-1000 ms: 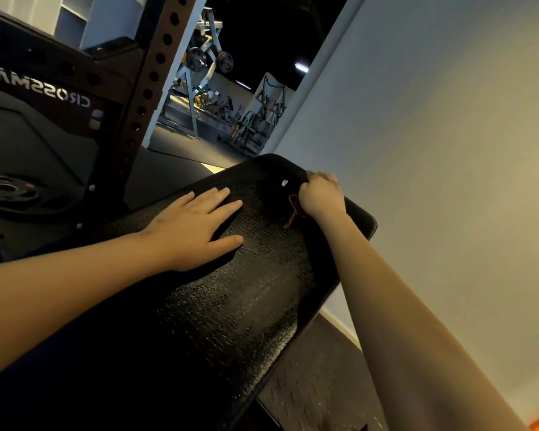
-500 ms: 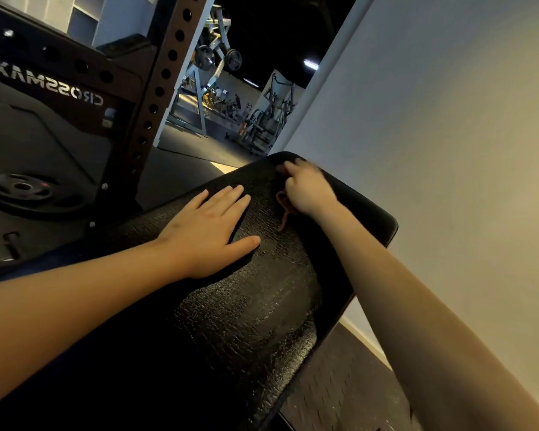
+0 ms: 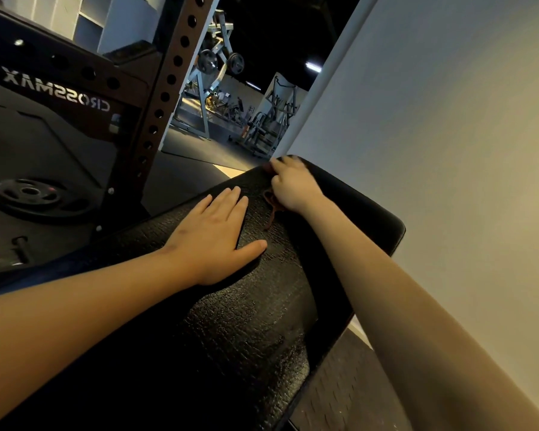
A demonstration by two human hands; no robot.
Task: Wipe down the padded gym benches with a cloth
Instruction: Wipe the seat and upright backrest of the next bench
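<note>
A black padded bench (image 3: 249, 321) with a textured top fills the middle of the view. My left hand (image 3: 215, 237) lies flat on the pad with straight fingers. Near the pad's far end my right hand (image 3: 293, 188) grips a small dark reddish cloth (image 3: 271, 203) and holds it against the surface. Most of the cloth is hidden under the hand; a strip of it trails toward me. The right hand's fingertips are blurred.
A light wall (image 3: 448, 150) runs close along the bench's right side. A perforated rack upright (image 3: 165, 88) stands to the left, with a weight plate (image 3: 31, 197) on the dark floor beside it. More gym machines (image 3: 262, 126) stand far behind.
My right hand has slid the cloth leftward along the pad's far end, toward its far left corner. My left hand has stayed flat on the pad.
</note>
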